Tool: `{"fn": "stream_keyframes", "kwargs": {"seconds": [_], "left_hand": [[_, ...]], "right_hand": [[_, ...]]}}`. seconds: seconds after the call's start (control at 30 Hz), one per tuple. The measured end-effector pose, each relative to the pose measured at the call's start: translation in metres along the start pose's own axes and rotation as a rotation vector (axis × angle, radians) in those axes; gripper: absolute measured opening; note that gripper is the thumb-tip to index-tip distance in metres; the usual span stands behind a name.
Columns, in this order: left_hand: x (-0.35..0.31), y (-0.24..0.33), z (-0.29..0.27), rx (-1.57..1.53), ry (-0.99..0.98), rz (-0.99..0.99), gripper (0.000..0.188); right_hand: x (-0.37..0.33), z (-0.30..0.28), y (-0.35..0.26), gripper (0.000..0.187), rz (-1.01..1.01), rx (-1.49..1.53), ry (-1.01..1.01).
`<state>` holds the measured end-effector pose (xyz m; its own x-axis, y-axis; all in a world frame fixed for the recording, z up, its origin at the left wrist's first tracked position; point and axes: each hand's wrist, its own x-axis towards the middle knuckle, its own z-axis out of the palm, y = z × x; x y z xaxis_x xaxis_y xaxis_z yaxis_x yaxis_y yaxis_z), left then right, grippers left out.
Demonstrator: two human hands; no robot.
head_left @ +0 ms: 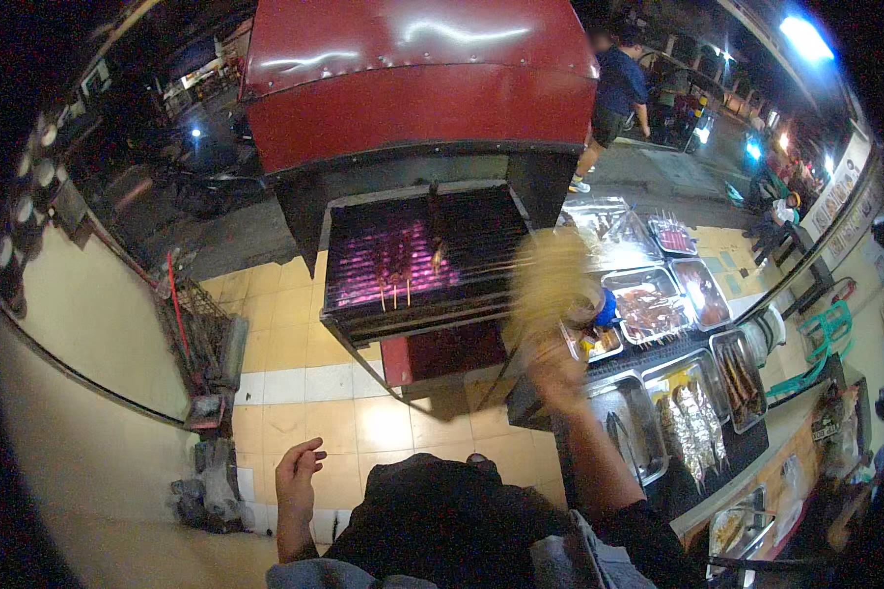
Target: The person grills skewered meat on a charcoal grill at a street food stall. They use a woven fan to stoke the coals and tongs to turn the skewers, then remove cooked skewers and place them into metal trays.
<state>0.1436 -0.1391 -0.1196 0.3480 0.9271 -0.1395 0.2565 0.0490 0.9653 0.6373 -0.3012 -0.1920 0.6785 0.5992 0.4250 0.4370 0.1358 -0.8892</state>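
Head view: I am watching, from a distance, two bare hands working near a grill (491, 211) under a red hood (422, 113).
Fan: I am seeing a straw-coloured, fan-like thing (548, 280) showing as a broad, pale yellow blur, its outline streaking and its weave too smeared to read; it is standing just right of the grill, between the grill and the trays of food, and partly covering both.
Blue patch: a bright blue thing (607, 308) is showing at the fan's right edge, and I cannot tell whether it is touching.
Right hand: the right hand (558, 378) is holding the fan's near end, its fingers closing around it, though blur is hiding each finger's exact place.
Left hand: the left hand (300, 469) is hanging near and left, well apart from the grill, its fingers bending loosely and the thumb lying close to them.
Skewers: three skewers (395, 263) are lying over pink-purple glowing coals, their pale stick ends pointing near.
Trays: silver-wrapped pieces (692, 422) are lying on the right, with long brown pieces (740, 378) beside them.
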Motion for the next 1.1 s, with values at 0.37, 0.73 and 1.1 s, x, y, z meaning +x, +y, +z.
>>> {"fn": "stream_keyframes", "kwargs": {"seconds": [0.37,0.73,1.1], "left_hand": [[0.007,0.014,0.014,-0.015,0.014,0.018,0.029],[0.021,0.039,0.034,0.038,0.067,0.07,0.033],[0.082,0.101,0.059,0.071,-0.201,0.338,0.061]], "right_hand": [[0.059,-0.08,0.01,0.019,-0.121,-0.017,0.748],[0.037,-0.026,-0.004,0.02,0.122,0.209,0.087],[0.019,0.122,-0.046,0.036,0.033,0.231,-1.253]]}}
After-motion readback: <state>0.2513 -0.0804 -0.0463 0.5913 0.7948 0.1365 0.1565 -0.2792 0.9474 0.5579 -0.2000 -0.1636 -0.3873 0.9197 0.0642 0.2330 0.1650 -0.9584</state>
